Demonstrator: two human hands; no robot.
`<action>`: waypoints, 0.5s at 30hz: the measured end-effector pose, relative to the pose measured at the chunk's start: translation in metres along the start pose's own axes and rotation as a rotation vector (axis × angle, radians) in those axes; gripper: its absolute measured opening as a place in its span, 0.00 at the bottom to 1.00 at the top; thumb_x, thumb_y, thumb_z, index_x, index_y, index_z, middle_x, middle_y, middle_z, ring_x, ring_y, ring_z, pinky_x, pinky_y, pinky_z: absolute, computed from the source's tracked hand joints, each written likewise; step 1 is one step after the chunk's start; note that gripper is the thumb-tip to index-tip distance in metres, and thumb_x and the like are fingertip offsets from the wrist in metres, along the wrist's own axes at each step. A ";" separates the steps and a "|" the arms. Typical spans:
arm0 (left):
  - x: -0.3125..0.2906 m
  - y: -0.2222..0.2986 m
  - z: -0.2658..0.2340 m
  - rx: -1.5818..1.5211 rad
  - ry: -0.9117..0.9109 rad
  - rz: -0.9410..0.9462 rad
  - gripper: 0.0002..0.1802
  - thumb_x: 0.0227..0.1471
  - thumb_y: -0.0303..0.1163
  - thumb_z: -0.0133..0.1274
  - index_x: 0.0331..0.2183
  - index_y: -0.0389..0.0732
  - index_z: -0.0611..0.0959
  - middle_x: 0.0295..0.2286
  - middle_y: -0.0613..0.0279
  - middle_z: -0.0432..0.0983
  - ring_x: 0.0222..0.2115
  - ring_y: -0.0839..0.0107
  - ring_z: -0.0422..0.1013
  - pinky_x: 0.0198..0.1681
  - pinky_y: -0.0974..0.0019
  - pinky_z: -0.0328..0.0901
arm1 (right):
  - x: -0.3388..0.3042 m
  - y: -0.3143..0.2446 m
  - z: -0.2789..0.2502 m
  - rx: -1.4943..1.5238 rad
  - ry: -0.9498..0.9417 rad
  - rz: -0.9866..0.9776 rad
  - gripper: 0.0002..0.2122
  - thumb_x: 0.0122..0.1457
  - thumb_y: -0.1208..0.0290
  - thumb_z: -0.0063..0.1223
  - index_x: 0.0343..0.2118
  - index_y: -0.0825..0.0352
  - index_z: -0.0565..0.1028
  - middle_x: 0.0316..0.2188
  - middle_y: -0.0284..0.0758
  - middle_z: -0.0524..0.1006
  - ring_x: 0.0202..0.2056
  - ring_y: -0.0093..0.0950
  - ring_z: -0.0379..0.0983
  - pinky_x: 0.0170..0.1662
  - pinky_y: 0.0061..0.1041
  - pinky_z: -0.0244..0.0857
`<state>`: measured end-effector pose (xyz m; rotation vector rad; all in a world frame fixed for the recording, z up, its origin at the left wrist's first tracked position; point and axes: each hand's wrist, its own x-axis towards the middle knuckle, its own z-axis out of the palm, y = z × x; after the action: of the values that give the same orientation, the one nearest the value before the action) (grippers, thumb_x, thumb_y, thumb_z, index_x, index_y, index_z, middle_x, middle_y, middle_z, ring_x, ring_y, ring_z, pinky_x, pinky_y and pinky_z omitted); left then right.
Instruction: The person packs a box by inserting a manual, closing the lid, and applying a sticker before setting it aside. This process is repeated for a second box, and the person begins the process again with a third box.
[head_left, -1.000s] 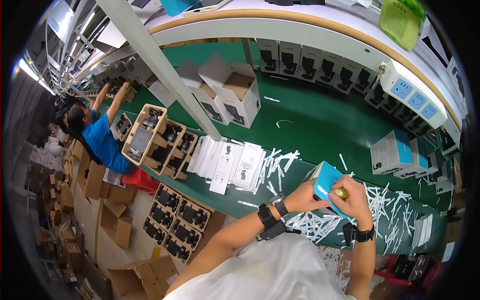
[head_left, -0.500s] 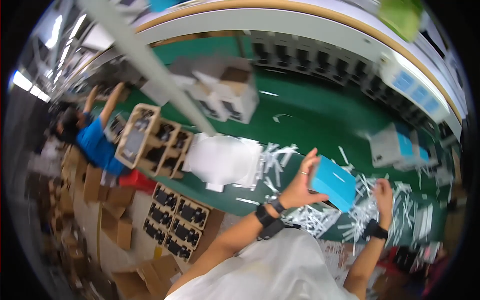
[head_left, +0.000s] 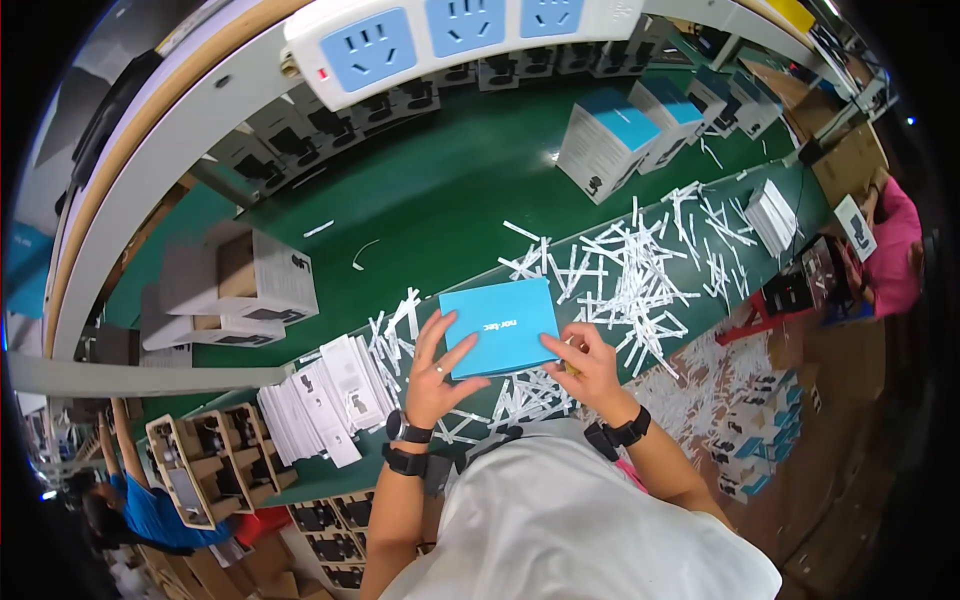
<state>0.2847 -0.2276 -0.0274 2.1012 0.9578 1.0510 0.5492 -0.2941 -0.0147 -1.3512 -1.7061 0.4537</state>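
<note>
A blue-topped cardboard box point(head_left: 500, 335) is held in front of me at the near edge of the green bench. My left hand point(head_left: 437, 370) grips its left side, thumb along the near edge and fingers on the top. At the near right corner, my right hand point(head_left: 592, 372) has its fingers against the box. A small yellowish bit shows under the right fingers, too small to name. White paper strips point(head_left: 640, 280) are strewn beyond and to the right of the box. To the left lies a pile of printed white sheets point(head_left: 345, 390).
Finished-looking blue-topped boxes point(head_left: 610, 140) stand at the far right. Open white boxes point(head_left: 240, 280) are at the left, beside a grey post point(head_left: 150, 377). A power strip point(head_left: 460, 40) hangs overhead. Compartmented trays point(head_left: 215, 450) hold black parts. One person point(head_left: 895, 245) sits right, another point(head_left: 150, 505) left.
The view has swung to the right. My right hand has come from apart, over the strips, to the box's right corner. The box now lies flatter, its blue top facing up.
</note>
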 end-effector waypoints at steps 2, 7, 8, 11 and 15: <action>0.000 0.009 -0.010 0.249 -0.089 0.071 0.38 0.40 0.43 0.69 0.54 0.46 0.78 0.61 0.54 0.60 0.61 0.43 0.56 0.61 0.46 0.57 | 0.002 -0.004 -0.005 -0.125 -0.076 -0.037 0.22 0.44 0.76 0.69 0.46 0.60 0.81 0.40 0.35 0.73 0.23 0.25 0.67 0.25 0.22 0.64; 0.013 0.056 0.013 0.629 -0.334 0.079 0.39 0.50 0.46 0.60 0.60 0.43 0.68 0.63 0.55 0.57 0.63 0.49 0.54 0.65 0.50 0.51 | -0.004 0.000 0.011 -0.184 -0.078 -0.173 0.19 0.45 0.78 0.65 0.44 0.64 0.80 0.46 0.40 0.77 0.24 0.28 0.74 0.25 0.23 0.69; 0.010 0.061 0.028 0.642 -0.408 0.102 0.38 0.53 0.45 0.56 0.62 0.42 0.66 0.63 0.55 0.56 0.63 0.52 0.53 0.66 0.51 0.49 | -0.014 0.005 0.018 -0.160 -0.044 -0.257 0.19 0.45 0.80 0.63 0.44 0.66 0.80 0.47 0.41 0.78 0.26 0.29 0.77 0.25 0.24 0.71; 0.006 0.057 0.035 0.668 -0.262 0.127 0.36 0.50 0.38 0.59 0.60 0.42 0.69 0.62 0.56 0.60 0.62 0.54 0.57 0.61 0.51 0.56 | -0.010 0.003 0.016 -0.128 -0.076 -0.256 0.17 0.45 0.82 0.61 0.42 0.67 0.80 0.44 0.40 0.80 0.29 0.31 0.80 0.28 0.25 0.73; 0.012 0.028 0.031 0.620 -0.180 0.252 0.31 0.50 0.37 0.60 0.56 0.42 0.74 0.59 0.56 0.65 0.58 0.53 0.63 0.55 0.54 0.64 | 0.023 0.011 0.003 -0.033 -0.156 -0.200 0.23 0.42 0.69 0.71 0.45 0.63 0.80 0.55 0.45 0.72 0.25 0.28 0.77 0.28 0.24 0.72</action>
<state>0.3254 -0.2399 -0.0169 2.8289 1.0375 0.7105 0.5525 -0.2684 -0.0149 -1.1786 -1.9625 0.4263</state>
